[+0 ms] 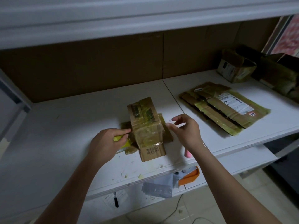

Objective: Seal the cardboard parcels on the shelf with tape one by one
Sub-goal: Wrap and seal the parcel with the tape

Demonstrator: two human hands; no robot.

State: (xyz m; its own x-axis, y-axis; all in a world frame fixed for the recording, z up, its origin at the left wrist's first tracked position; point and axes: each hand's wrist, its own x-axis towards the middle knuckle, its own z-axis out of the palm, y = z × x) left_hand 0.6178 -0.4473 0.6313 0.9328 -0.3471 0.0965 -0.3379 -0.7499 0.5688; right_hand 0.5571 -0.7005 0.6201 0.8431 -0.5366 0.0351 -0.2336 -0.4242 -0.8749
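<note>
parcel (146,126) mid-shelf (64,135), between two hands.
left hand (106,143) grips a yellow tool (119,138) at its side; right hand (186,131) loosely open, holding nothing clear; flattened cartons (223,107) right; pink object (187,153) behind the wrist.

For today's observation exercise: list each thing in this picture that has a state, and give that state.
Cardboard parcel: upright on the shelf, flaps shut, taped over.
Flattened cartons: lying flat, stacked.
Far box: flaps open.
Left hand: grips a yellow tool against the parcel.
Right hand: fingers curled beside the parcel; whether it holds tape is unclear.
</note>
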